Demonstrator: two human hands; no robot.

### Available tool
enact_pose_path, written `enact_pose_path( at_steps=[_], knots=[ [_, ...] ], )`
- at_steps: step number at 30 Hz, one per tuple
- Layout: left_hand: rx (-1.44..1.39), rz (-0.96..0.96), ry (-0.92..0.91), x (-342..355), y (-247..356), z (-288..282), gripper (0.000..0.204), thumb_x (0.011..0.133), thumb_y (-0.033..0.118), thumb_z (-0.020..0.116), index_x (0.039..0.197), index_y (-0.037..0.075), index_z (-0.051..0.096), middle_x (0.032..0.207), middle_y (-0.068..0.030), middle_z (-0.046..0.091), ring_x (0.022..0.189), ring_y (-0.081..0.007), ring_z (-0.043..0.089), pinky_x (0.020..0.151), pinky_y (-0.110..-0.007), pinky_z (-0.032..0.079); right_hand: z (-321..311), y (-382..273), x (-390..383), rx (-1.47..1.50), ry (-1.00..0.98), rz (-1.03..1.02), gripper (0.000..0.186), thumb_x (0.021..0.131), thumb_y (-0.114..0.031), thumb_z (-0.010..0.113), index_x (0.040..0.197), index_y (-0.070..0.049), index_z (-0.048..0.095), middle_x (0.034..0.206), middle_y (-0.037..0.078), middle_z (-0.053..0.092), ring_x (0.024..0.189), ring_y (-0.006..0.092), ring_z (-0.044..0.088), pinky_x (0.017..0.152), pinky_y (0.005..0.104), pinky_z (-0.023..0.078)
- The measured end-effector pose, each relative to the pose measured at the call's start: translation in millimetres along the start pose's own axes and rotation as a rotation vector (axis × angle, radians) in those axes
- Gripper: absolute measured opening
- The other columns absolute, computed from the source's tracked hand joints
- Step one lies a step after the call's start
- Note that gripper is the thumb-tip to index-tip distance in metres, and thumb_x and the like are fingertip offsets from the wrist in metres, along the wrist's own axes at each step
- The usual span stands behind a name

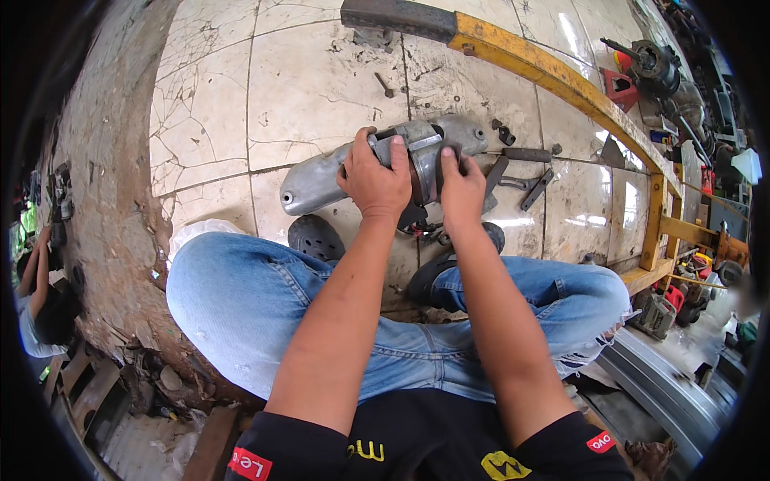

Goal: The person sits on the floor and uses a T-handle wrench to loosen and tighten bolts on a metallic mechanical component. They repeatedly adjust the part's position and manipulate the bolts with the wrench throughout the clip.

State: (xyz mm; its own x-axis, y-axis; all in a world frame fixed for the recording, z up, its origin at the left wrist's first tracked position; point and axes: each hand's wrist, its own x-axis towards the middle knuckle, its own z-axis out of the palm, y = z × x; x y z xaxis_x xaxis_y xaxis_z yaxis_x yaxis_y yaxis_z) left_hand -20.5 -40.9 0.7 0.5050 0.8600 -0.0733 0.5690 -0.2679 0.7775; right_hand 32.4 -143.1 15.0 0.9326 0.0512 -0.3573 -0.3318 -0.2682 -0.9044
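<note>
A long grey cast-metal part point(314, 183) with rounded, holed ends lies aslant on the tiles in front of my feet. My left hand point(375, 178) grips its raised middle section, thumb on top and fingers bent over the far side. On the right of that middle section, my right hand point(463, 192) is closed around a small dark flat piece point(455, 148), pressed against the metal. Its exact kind I cannot make out. Below the casting, between my wrists, a dark piece with a bit of red point(414, 218) is partly covered.
Flat metal bars point(537, 189), a dark rod point(527, 154) and a bolt point(385, 85) lie around the casting. A yellow steel frame point(553, 68) spans the upper right, near a red stand point(619, 90). Another person point(46, 313) is at the far left, beyond rough ground.
</note>
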Motion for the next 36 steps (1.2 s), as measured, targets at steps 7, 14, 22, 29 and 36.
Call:
enact_pose_path(
  at_steps=[7, 14, 22, 29, 36],
  knots=[
    [0.001, 0.031, 0.004, 2, 0, 2, 0.059, 0.093, 0.05, 0.057, 0.132, 0.006, 0.053, 0.123, -0.0159, 0.063, 0.122, -0.0346, 0.053, 0.109, -0.054, 0.023, -2, 35, 1, 0.017, 0.051, -0.258, 0.034, 0.097, -0.028, 0.065, 0.101, 0.005, 0.066, 0.081, 0.006, 0.065, 0.069, 0.0121, 0.058, 0.063, 0.0311, 0.049],
    [0.002, -0.017, 0.006, 2, 1, 1, 0.059, 0.093, 0.05, 0.057, 0.132, 0.006, 0.053, 0.123, -0.0161, 0.063, 0.122, -0.0343, 0.053, 0.109, -0.054, 0.023, -2, 5, 10, -0.055, -0.033, -0.101, 0.035, 0.094, -0.031, 0.067, 0.094, 0.004, 0.066, 0.077, 0.009, 0.066, 0.071, 0.0152, 0.06, 0.068, 0.0323, 0.049],
    [0.008, 0.047, 0.003, 1, -4, 0, 0.06, 0.093, 0.05, 0.057, 0.133, 0.005, 0.052, 0.124, -0.016, 0.062, 0.123, -0.0338, 0.052, 0.109, -0.054, 0.022, -2, 1, 9, -0.141, -0.029, -0.013, 0.032, 0.095, -0.028, 0.067, 0.095, 0.003, 0.065, 0.085, 0.011, 0.067, 0.077, 0.0156, 0.06, 0.075, 0.0325, 0.049],
    [0.012, 0.074, -0.01, -1, -3, -1, 0.061, 0.093, 0.049, 0.057, 0.134, 0.004, 0.052, 0.125, -0.0172, 0.062, 0.123, -0.0345, 0.052, 0.109, -0.053, 0.023, -15, 20, -1, -0.045, -0.073, -0.215, 0.03, 0.095, -0.027, 0.066, 0.097, 0.003, 0.064, 0.082, 0.008, 0.065, 0.071, 0.015, 0.058, 0.069, 0.0328, 0.049],
    [0.004, -0.017, -0.009, 3, -1, 2, 0.059, 0.094, 0.048, 0.056, 0.134, 0.005, 0.052, 0.125, -0.0172, 0.063, 0.123, -0.0355, 0.053, 0.109, -0.053, 0.023, -12, -2, 26, 0.181, -0.007, 0.202, 0.032, 0.096, -0.03, 0.066, 0.1, 0.002, 0.065, 0.083, 0.006, 0.065, 0.071, 0.0135, 0.057, 0.063, 0.0306, 0.048]
  ],
)
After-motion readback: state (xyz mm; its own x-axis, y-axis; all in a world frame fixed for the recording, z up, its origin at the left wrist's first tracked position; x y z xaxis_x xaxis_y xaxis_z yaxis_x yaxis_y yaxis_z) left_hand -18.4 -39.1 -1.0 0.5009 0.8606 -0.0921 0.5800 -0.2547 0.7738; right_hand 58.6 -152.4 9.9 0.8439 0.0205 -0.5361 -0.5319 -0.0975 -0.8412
